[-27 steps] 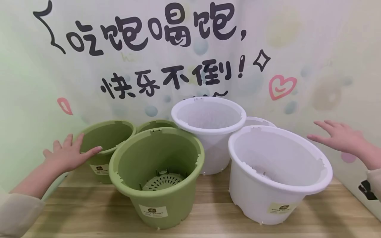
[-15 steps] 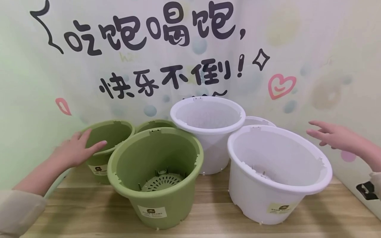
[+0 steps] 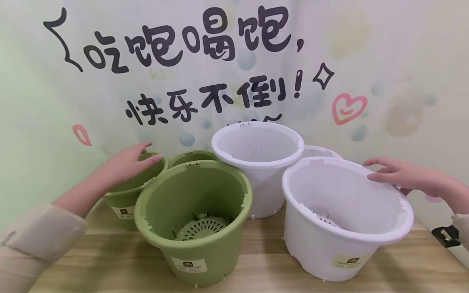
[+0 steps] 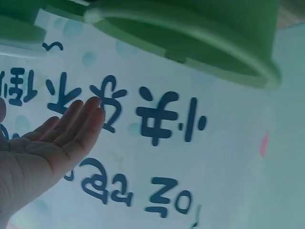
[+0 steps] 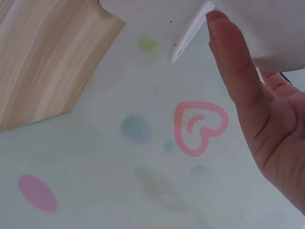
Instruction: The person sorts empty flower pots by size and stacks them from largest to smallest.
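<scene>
Hovering, fingers loose around nothing, the left hand (image 3: 128,165) is by the left green pot (image 3: 128,200), behind-left of the front green pot (image 3: 190,199); right of that, the loose right hand (image 3: 414,176) nears the front white pot (image 3: 346,199), contact unclear. Mouth-up pots presumably keep rims reachable.

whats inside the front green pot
Inside the front green pot, a slotted round base and small upright prongs show. The front rim covers the base's nearest part, which cannot be seen.
</scene>
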Action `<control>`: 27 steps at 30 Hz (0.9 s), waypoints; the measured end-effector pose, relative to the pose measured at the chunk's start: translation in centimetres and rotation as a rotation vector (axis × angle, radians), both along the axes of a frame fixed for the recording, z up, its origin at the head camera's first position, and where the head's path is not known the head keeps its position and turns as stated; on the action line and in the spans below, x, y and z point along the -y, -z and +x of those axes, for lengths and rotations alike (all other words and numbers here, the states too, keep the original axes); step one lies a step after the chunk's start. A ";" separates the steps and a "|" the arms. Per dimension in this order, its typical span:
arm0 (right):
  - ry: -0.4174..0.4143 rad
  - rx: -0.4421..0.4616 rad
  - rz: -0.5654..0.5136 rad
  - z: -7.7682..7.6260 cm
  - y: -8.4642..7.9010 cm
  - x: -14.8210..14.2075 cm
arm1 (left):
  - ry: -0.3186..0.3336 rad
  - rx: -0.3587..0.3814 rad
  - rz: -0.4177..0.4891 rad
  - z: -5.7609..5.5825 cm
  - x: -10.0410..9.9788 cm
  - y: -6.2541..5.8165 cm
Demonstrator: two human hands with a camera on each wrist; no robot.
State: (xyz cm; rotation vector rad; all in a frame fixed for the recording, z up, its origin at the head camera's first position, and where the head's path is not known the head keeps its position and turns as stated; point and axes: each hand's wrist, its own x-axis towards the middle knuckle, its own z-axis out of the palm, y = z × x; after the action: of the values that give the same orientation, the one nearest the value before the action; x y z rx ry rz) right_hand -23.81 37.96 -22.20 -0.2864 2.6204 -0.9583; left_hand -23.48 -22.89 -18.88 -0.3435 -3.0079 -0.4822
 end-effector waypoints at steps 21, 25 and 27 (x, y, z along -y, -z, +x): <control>-0.023 0.038 -0.124 -0.4 2.2 -0.9 | 0.246 0.125 0.047 -8.1 -11.0 -0.9; -0.031 0.043 -0.130 -0.5 2.2 -0.8 | 0.295 0.158 0.097 -8.7 -11.6 -0.5; -0.043 0.046 -0.144 -0.5 2.3 -0.8 | 0.287 0.168 0.094 -8.9 -11.8 -0.5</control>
State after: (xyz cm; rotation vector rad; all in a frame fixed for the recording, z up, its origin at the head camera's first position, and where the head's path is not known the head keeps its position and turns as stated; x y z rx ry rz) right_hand -24.34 38.74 -24.47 -0.3502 2.4981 -1.1270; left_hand -32.35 -11.10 -18.40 -0.7698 -3.0943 -0.7047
